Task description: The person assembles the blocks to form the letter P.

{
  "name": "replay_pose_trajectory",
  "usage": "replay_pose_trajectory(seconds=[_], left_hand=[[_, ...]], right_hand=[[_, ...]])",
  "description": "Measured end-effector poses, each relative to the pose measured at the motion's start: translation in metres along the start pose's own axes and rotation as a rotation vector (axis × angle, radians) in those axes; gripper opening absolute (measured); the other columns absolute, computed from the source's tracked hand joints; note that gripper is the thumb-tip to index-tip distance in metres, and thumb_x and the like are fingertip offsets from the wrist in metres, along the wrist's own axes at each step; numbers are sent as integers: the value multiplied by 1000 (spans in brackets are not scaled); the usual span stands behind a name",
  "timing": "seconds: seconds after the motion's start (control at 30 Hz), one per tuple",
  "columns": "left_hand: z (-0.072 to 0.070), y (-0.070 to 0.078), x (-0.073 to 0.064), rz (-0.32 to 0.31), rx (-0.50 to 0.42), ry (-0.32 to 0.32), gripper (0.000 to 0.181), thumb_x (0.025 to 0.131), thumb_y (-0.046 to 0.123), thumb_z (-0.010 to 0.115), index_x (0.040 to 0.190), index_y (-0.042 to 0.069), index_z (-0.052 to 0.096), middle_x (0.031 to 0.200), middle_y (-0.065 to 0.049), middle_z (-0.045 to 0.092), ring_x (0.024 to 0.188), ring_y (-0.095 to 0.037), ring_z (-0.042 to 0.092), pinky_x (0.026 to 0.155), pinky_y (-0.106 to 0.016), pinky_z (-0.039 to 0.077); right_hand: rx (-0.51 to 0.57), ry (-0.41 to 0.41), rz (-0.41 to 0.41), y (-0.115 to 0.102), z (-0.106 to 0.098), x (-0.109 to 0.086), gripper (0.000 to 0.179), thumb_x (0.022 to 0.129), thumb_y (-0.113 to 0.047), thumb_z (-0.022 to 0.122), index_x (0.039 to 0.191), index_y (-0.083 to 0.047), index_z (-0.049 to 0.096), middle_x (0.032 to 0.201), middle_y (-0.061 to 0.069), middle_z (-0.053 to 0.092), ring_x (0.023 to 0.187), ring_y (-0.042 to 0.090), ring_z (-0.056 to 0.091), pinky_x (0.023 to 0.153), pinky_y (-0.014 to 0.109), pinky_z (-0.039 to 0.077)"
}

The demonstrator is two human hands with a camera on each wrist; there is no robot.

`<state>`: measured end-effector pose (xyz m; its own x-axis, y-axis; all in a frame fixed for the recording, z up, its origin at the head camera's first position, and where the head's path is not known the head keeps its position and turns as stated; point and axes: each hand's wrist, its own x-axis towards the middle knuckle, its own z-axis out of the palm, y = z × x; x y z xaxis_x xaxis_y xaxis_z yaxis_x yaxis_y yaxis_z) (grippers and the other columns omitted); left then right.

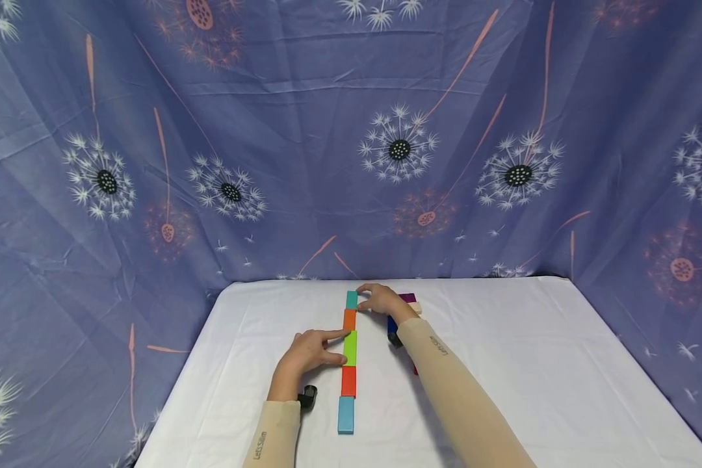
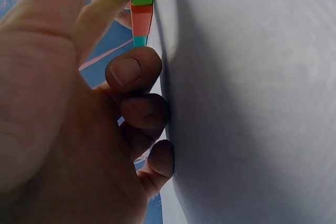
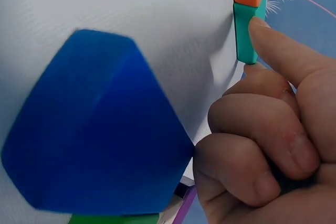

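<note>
A row of coloured blocks runs away from me on the white table. From near to far stand a light blue block, a red block, a lime green block, an orange block and a teal block. Index finger and thumb of my left hand touch the green block's left side; its other fingers bend loosely, near the table. At the far end, my right hand holds the teal block with thumb on its side and index finger at its end, other fingers curled.
Right of the row, partly under the right forearm, lie a blue block, a purple block, a cream block and a green block. A bit of red shows beside the sleeve. Behind the table hangs a patterned curtain.
</note>
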<state>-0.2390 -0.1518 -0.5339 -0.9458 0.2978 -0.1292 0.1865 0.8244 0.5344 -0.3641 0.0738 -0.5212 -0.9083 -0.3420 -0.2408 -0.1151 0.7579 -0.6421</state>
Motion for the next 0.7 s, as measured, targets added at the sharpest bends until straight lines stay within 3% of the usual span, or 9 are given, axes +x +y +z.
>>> replay_pose_trajectory(seconds=[0.2,0.47,0.6,0.7], left_hand=[[0,0,0,11,1,-18,73,80,47,91,147,43,63,75,6,59,73,-10,52,102,-55,39],[1,0,0,20,7,-14,71,83,52,87,148,40,63,75,5,59,74,-10,51,89,-43,37],[1,0,1,7,13,-14,73,83,53,87,150,40,61,78,5,60,77,-11,52,88,-40,36],[0,0,2,-12,18,-17,74,82,53,88,150,42,60,80,5,60,78,-11,52,87,-39,36]], right_hand=[[0,-4,-6,3,0,-3,53,98,-27,76,149,-19,63,160,16,54,121,30,59,115,51,47],[22,33,-19,7,-4,-9,56,99,-29,75,153,-20,60,162,16,51,140,37,54,118,57,43],[66,68,-40,13,-16,-17,58,103,-31,70,157,-19,54,166,17,46,154,44,42,121,63,38],[105,86,-33,24,-26,-26,59,104,-32,68,159,-19,51,168,17,43,154,45,40,121,63,37]])
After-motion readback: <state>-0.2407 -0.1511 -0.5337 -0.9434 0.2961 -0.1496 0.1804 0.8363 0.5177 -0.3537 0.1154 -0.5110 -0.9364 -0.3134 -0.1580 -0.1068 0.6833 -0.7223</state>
